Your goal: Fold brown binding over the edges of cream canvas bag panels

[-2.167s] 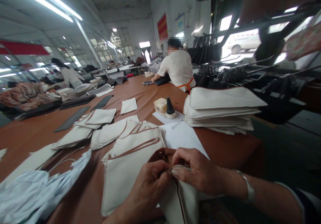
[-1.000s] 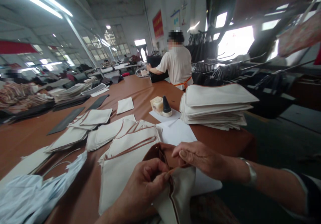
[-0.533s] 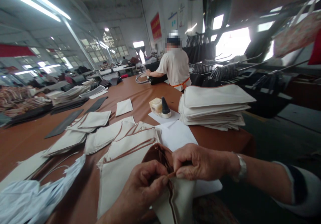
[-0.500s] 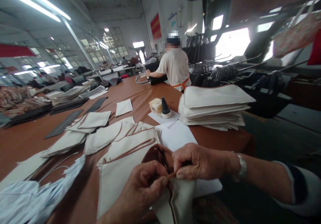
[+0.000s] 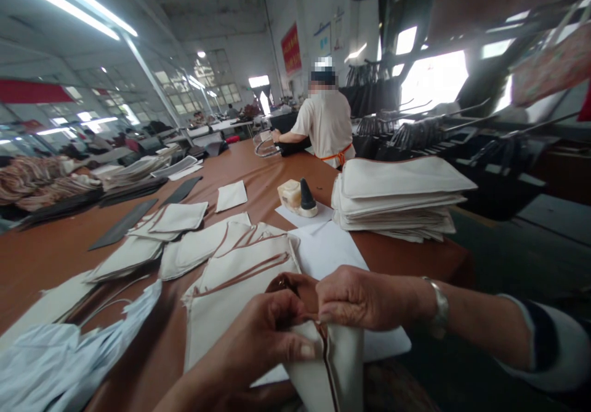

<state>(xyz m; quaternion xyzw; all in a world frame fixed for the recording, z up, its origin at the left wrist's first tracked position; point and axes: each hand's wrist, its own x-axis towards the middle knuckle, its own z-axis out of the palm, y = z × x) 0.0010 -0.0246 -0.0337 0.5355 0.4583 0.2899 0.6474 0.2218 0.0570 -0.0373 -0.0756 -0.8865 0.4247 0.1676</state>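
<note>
Head view: at the near side of the brown-covered counter (image 5: 401, 252), the left hand (image 5: 265, 338) gripped a cream pouch (image 5: 346, 353) while the right hand (image 5: 364, 299) was closed on its brown-lined rim. Cream pieces (image 5: 226, 304) lay left; a stack (image 5: 401, 181) stood farther right.

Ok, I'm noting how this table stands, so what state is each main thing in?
Pouch, held, part open, brown lining showing
Left hand, gripping the pouch
Right hand, gripping the pouch
Cloth stack, piled flat, edges uneven
Black cone, upright
Pale blue cloth, crumpled
Small cream square, lying flat
Ceiling lights, lit
</note>
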